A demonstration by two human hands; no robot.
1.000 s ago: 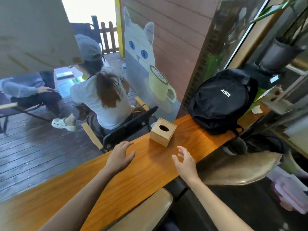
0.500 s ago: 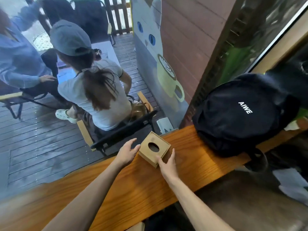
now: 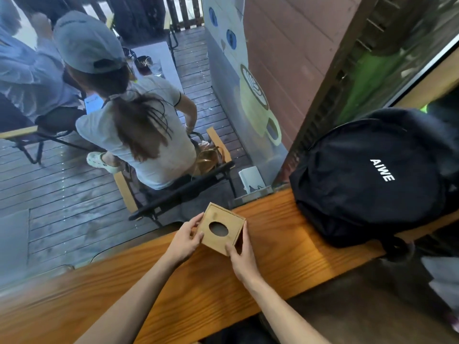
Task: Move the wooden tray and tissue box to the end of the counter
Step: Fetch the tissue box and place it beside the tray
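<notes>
A: Starting at the left, what is on the counter (image 3: 154,291)?

B: That stretch of the wooden top is bare. The left hand (image 3: 185,240) reaches in from the near edge, and its fingers and thumb are pressed against the left side of the tissue box (image 3: 221,228).

A: So it is gripping?

B: Yes, the fingers are curled onto the box wall, with the thumb on the upper left corner.

A: And the box itself?

B: A square wooden one with an oval opening in its top face. It sits close to the far edge of the counter, turned so one corner points toward the person. I cannot tell whether its base is touching the wood or raised slightly.

A: The other hand?

B: The right hand (image 3: 242,254) clasps the near right corner, thumb on the front face and fingers wrapped along the right side.

A: Further right?

B: A black backpack (image 3: 367,180) with white lettering rests on the counter, well apart from the box, filling the top from far edge to near edge.
</notes>
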